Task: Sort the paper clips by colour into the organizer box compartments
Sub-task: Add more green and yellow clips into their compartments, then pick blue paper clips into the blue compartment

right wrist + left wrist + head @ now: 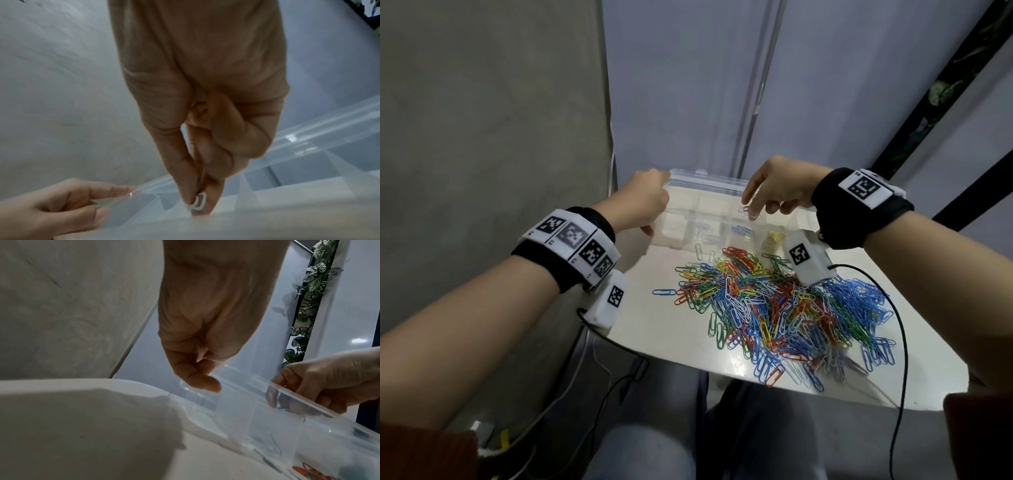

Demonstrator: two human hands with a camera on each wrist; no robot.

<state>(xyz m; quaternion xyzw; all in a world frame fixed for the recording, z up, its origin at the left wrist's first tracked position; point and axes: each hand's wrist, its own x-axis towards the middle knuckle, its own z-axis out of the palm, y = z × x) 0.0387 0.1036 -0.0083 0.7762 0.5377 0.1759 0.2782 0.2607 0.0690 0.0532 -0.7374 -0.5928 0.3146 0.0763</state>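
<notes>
The right hand (774, 186) pinches a white clip (199, 202) over the box (690, 176), at 12 o'clock from the pile (774, 308). The left hand (645, 202) grips the box's 9 o'clock corner. Best lower the clip into one compartment before letting go, box held steady.

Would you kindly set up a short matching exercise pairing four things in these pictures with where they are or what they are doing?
Things:
1. left hand
2. right hand
3. mixed pile of paper clips
4. lone blue clip

States:
A. lies apart, left of the pile
B. pinches a white clip over the organizer box
C. grips the box's left end
D. heaped on the table

Pairs: 1-C, 2-B, 3-D, 4-A
</notes>
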